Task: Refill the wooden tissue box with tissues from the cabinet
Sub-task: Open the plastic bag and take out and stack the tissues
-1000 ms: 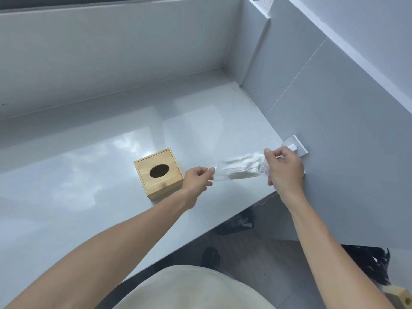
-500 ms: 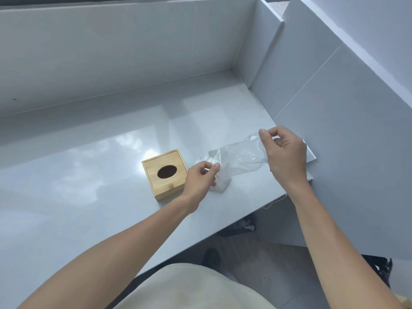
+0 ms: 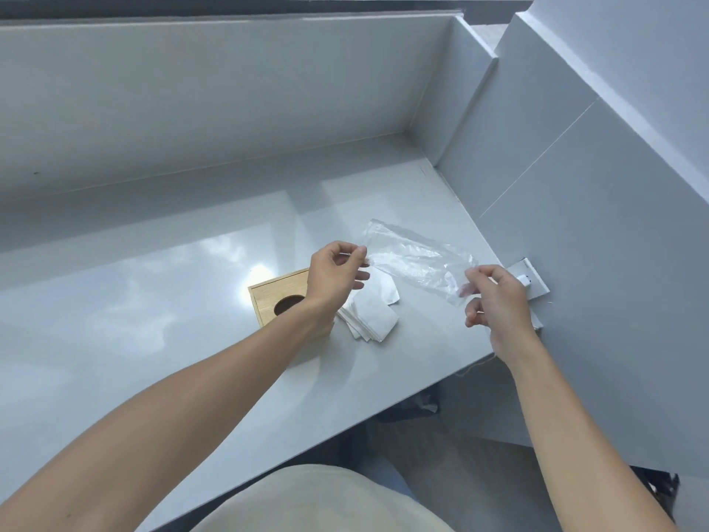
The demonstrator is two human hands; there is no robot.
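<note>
At the bottom edge, a pale garment (image 3: 318, 501) on the person's body is seen, with both bare forearms reaching forward over the glossy grey table (image 3: 115, 339). The left hand (image 3: 333, 280) is held above the wooden tissue box (image 3: 276, 301), which stands on the table and is partly covered by the wrist; its dark oval opening is half visible. The thumb and forefinger of this hand are pressed together on one end of a clear plastic bag (image 3: 414, 263), the other fingers being loosely curled. The right hand (image 3: 495, 301) is raised near the table's right edge, and the bag's other end is pinched between its thumb and fingertips. The bag is thus stretched in the air between the two hands and looks empty. Beneath it, a small stack of white tissues (image 3: 370, 314) lies on the table, just beside the box on its right and slightly fanned out. Behind the right hand, a white wall socket (image 3: 531, 280) with a plug in it is fixed on the grey side wall. Farther back, the table is closed off by a grey rear wall (image 3: 211, 101).
</note>
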